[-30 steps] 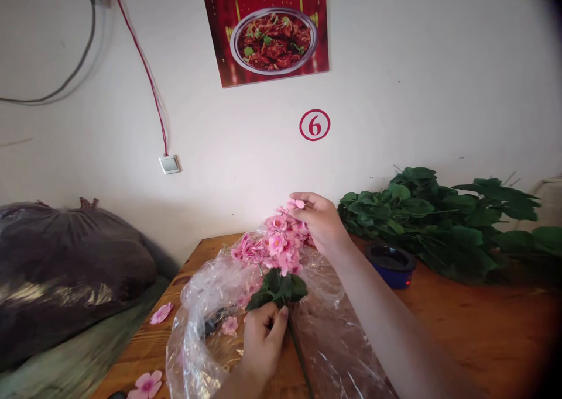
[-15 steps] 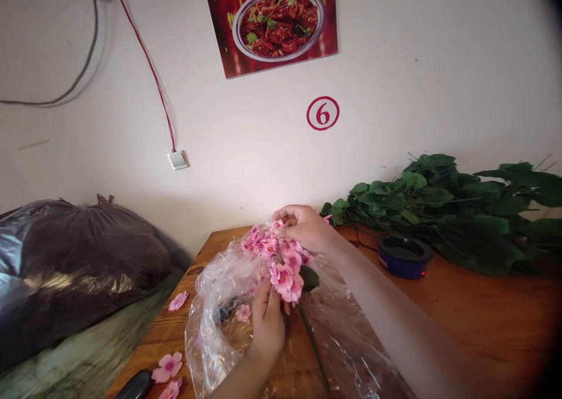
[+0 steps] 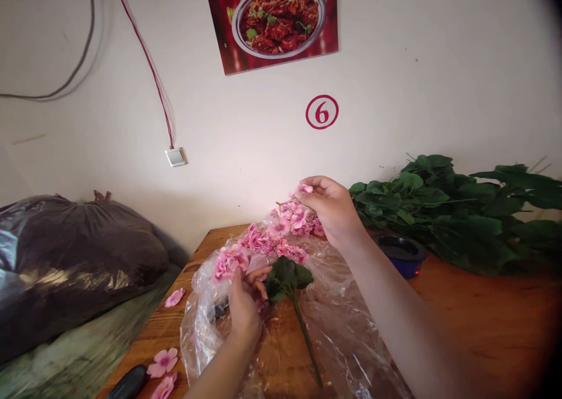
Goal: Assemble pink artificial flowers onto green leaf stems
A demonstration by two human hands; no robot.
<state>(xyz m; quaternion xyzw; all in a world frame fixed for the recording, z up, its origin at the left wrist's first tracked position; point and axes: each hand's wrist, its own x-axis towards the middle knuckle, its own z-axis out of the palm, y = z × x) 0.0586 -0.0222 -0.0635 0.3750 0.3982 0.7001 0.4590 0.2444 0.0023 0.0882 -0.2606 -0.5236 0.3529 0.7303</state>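
A spray of pink artificial flowers [image 3: 272,244] with green leaves [image 3: 287,276] and a thin green stem [image 3: 305,343] is held over a clear plastic bag [image 3: 346,334] on the wooden table [image 3: 483,323]. My left hand [image 3: 243,305] grips the spray low down, beside the leaves. My right hand [image 3: 333,210] is raised at the top of the spray, its fingertips pinched on a small pink blossom [image 3: 304,188] at a branch tip.
Loose pink blossoms [image 3: 163,361] lie at the table's left edge beside a dark object [image 3: 127,382]. A blue bowl [image 3: 401,254] and a pile of green leaves [image 3: 461,212] sit at the back right. A dark filled bag [image 3: 74,264] lies left.
The spray has tipped up so its leaves show again. My right hand has risen from the flower heads to a branch tip. My left hand has shifted slightly left on the spray.
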